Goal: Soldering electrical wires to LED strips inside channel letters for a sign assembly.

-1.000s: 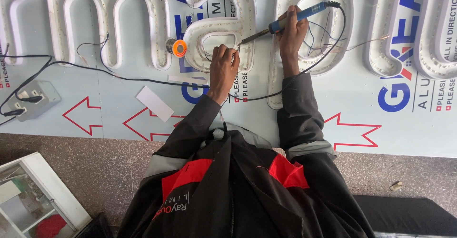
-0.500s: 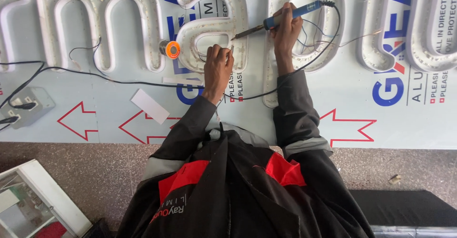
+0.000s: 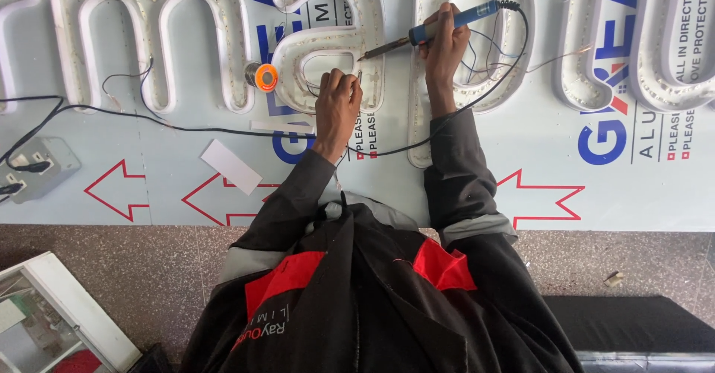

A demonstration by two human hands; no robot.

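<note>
The right hand [image 3: 445, 39] has its grip clamped around the blue handle of a soldering iron [image 3: 432, 32], whose metal tip slants down and left, away from the grip, towards the left hand [image 3: 337, 108]. The left hand's grip is pinched together on a thin wire [image 3: 359, 82] that stands up just below the iron's tip; tip and wire look very close, but whether they touch cannot be told. Both hands rest over white channel letters [image 3: 328, 15] lined with small lights, lying on a pale protective sheet [image 3: 566, 187] on the worktop. Left of the left grip sits an orange solder spool [image 3: 265, 77]. The iron's black cord [image 3: 477, 105] loops from behind the right grip, down under both wrists. Far left lies a grey socket box [image 3: 41, 166].
</note>
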